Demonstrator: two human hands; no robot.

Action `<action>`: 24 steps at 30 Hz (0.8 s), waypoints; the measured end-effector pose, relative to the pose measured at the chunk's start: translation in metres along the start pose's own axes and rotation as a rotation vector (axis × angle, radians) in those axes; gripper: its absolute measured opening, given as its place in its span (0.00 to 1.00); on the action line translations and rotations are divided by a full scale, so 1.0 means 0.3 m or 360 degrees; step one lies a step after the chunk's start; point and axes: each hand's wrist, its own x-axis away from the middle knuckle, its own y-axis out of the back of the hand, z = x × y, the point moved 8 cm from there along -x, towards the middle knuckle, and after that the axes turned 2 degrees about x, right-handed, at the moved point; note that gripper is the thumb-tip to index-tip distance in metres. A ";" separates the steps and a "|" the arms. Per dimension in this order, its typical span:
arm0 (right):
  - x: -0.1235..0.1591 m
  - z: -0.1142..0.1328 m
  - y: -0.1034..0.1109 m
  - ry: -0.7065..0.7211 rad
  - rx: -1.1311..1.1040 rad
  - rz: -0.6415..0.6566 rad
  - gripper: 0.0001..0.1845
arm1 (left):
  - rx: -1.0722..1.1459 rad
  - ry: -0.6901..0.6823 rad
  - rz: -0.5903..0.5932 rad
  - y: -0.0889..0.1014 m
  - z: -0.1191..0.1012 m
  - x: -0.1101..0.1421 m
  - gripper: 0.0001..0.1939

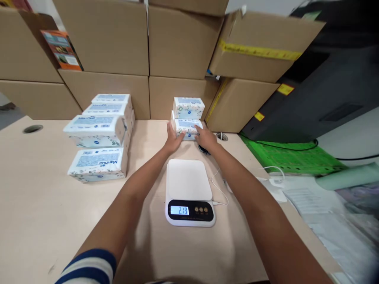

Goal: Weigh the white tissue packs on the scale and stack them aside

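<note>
Both my arms reach forward past a white digital scale (189,181), whose platform is bare and whose lit display reads about 2.19. Beyond it, my left hand (174,139) grips the left side of a tissue pack (187,125), thumb at its front. My right hand (205,138) holds the same pack from the right, fingers on its top edge. Another tissue pack (188,107) sits behind and higher, against the cardboard boxes. On the left side of the table, several more white floral packs form a stack (97,159), the nearest labelled "Manhua".
Cardboard boxes (118,39) form a wall along the table's back. A white cable (220,189) runs from the scale's right side. A dark object (204,150) lies under my right wrist. Right of the table are a green plastic pallet (284,157) and a big dark case (319,90).
</note>
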 end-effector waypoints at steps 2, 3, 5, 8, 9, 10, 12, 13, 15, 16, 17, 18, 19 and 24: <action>0.010 0.020 0.031 -0.0064 0.0007 -0.0024 0.37 | -0.0055 0.0052 -0.0047 0.011 -0.021 0.031 0.63; 0.019 0.032 0.049 -0.0101 0.0006 -0.0045 0.38 | -0.0078 0.0081 -0.0056 0.017 -0.032 0.055 0.63; 0.045 0.071 0.084 -0.0160 -0.0007 -0.0106 0.40 | -0.0113 0.0126 -0.0039 0.035 -0.053 0.123 0.62; 0.115 0.188 0.139 -0.0060 -0.0076 -0.0317 0.40 | -0.0138 0.0195 0.0043 0.100 -0.080 0.277 0.60; 0.150 0.246 0.156 0.0054 -0.0109 -0.0412 0.38 | -0.0139 0.0222 0.0074 0.135 -0.090 0.341 0.60; 0.192 0.306 0.172 0.0194 -0.0145 -0.0504 0.36 | -0.0141 0.0248 0.0099 0.177 -0.103 0.410 0.59; 0.293 0.413 0.191 0.0478 -0.0213 -0.0631 0.33 | -0.0154 0.0278 0.0119 0.279 -0.136 0.557 0.60; 0.345 0.449 0.192 0.0594 -0.0240 -0.0649 0.32 | -0.0167 0.0285 0.0116 0.337 -0.156 0.632 0.60; 0.440 0.473 0.185 0.0771 -0.0303 -0.0632 0.31 | -0.0199 0.0278 0.0104 0.452 -0.198 0.772 0.60; 0.480 0.460 0.178 0.0830 -0.0345 -0.0608 0.30 | -0.0212 0.0267 0.0099 0.506 -0.219 0.832 0.60; 0.512 0.427 0.169 0.0852 -0.0402 -0.0579 0.30 | -0.0224 0.0249 0.0096 0.554 -0.239 0.881 0.59; 0.533 0.374 0.157 0.0812 -0.0474 -0.0539 0.30 | -0.0236 0.0233 0.0090 0.594 -0.256 0.919 0.59; 0.544 0.303 0.139 0.0696 -0.0555 -0.0476 0.30 | -0.0258 0.0224 0.0108 0.619 -0.268 0.944 0.57; 0.591 -0.061 -0.019 -0.0069 -0.0872 0.0030 0.37 | -0.0335 0.0295 0.0449 0.489 -0.251 0.953 0.43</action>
